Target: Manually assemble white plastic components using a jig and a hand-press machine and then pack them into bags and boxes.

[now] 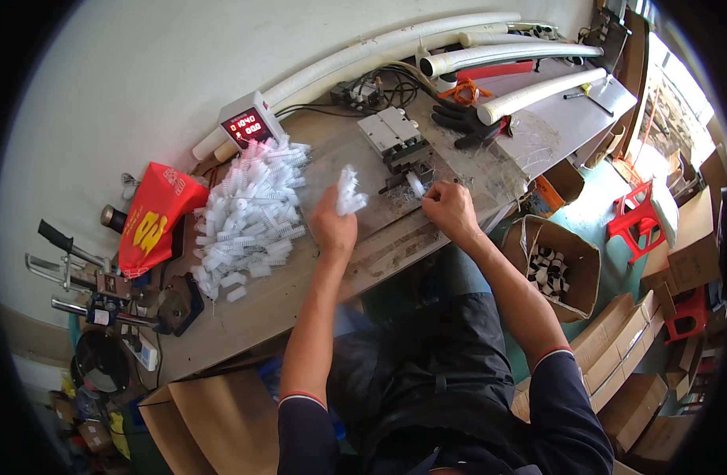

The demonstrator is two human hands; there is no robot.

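My left hand [333, 225] is closed around several small white brush-like pieces [349, 191], which stick up out of the fist above the table. To its left lies a big heap of the same white pieces [249, 210]. My right hand [451, 209] is pinched at the table's front edge; whatever its fingertips hold is hidden. Just left of those fingertips, a single white piece [415, 184] sits at the front of a small metal machine [395, 136]. Fine pale shreds lie around the machine's base.
A counter box with red digits [251, 123] stands behind the heap, beside a red bag [159, 214]. Farther left is a lever press [110, 289]. Long pale tubes [395, 38] and a black glove [465, 125] lie at the back. A carton [581, 261] stands right of my legs.
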